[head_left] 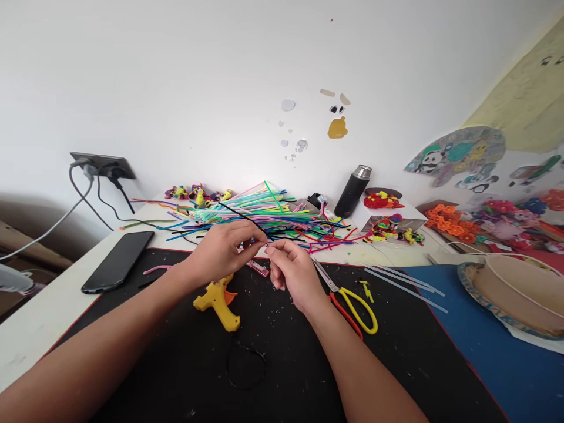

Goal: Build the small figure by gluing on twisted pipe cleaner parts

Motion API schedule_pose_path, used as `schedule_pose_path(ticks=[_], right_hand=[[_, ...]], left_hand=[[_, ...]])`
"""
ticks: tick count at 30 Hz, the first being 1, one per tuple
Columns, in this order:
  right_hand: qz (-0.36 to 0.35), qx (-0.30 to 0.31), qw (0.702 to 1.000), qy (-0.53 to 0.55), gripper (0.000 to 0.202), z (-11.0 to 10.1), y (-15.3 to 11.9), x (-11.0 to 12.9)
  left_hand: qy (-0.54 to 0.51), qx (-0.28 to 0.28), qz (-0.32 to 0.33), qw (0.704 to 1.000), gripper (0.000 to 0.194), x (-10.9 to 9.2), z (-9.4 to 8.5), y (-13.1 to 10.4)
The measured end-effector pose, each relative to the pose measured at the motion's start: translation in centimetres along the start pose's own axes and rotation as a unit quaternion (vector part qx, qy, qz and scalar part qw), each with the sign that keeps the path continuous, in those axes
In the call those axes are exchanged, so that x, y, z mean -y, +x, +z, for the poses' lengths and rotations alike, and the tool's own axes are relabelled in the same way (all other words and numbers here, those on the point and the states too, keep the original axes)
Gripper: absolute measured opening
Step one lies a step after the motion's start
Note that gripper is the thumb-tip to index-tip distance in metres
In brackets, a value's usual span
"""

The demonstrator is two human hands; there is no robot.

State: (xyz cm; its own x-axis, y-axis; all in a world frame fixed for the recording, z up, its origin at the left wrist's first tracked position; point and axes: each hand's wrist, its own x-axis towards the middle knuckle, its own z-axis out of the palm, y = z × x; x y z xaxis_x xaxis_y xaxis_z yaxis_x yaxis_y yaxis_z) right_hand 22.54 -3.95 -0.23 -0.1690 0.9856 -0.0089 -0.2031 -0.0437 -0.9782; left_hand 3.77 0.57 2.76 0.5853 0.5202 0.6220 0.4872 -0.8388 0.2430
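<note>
Dark pipe cleaner [240,213]: raised over the far edge of the black mat [291,370], one end free, pointing up and to the left. Left hand [224,249]: fingertips pinched on it. Right hand [293,273]: thumb and forefinger closed at its lower end, just beside the left fingertips; exact contact too small to tell.

Below the left hand: yellow glue gun [227,316] lying on the mat, partly covered by that hand. Right of the right hand: scissors [329,279], one handle yellow, one red, blades toward the mat's far edge. Small yellow piece [366,292] just beside them. Translucent sticks [403,288] across the mat's right edge, partly over a blue surface [493,367].

Beyond the mat's far edge, on the white worktop [42,311]: pile of coloured pipe cleaners [247,212]. Black phone [118,262]: at the mat's far left corner. Black bottle [351,195]: upright, near the wall, right of the pile.
</note>
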Motion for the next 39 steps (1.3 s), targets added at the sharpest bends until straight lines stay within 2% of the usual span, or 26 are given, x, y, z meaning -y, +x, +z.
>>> schedule_pose_path(ticks=[6,16,24,36,39], right_hand=[[-0.070,-0.029,0.987,-0.140,0.026,-0.2,-0.1,-0.7],[-0.163,-0.078,0.931,-0.316,0.018,-0.2,-0.3,-1.1],[-0.186,-0.086,0.913,-0.353,0.014,-0.2,-0.3,-1.0],[-0.192,-0.079,0.900,-0.384,0.014,-0.4,-0.2,-0.9],[-0.185,-0.076,0.905,-0.374,0.013,-0.4,-0.2,-1.0]], left_hand=[[0.021,-0.003,-0.007,1.000,0.012,-0.1,-0.2,0.0],[0.037,0.021,-0.005,0.999,0.014,-0.2,0.0,-0.1],[0.037,0.036,-0.006,0.999,0.016,0.0,0.0,-0.1],[0.017,0.046,-0.016,0.999,0.016,0.3,0.2,-0.3],[0.011,0.049,-0.011,0.999,0.016,0.4,0.3,-0.3]])
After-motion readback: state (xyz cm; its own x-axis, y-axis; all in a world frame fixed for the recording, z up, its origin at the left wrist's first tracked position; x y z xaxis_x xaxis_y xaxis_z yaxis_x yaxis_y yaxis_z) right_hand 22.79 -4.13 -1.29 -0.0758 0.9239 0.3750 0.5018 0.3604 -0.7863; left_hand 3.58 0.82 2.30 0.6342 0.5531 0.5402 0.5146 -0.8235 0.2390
